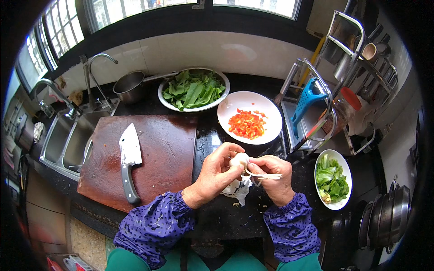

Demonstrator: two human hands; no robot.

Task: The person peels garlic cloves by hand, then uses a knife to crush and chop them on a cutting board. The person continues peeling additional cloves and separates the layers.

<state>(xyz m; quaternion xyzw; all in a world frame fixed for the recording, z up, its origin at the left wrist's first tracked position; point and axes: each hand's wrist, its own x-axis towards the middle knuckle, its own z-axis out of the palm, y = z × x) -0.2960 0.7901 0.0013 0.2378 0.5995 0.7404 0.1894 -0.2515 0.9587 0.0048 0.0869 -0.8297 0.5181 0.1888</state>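
Observation:
My left hand [217,172] grips a white garlic bulb [239,160] above the black countertop. Pinched against the bulb's right side are the fingertips of my right hand [273,172], with a thin pale stalk or strip of skin [268,176] across them. Papery garlic skins [239,192] lie on the counter below. To the left, a knife with a broad blade [131,147] rests on a reddish-brown wooden cutting board [169,152]. Chopped red and orange peppers [247,123] sit on a white plate [269,101] beyond my hands.
A metal bowl of green leaves [195,88] stands at the back beside a saucepan [129,87]. The double sink [73,135] is at far left. On the right are a metal rack [313,139] with a blue peeler-like tool [305,101], and a white dish of cut greens [333,181].

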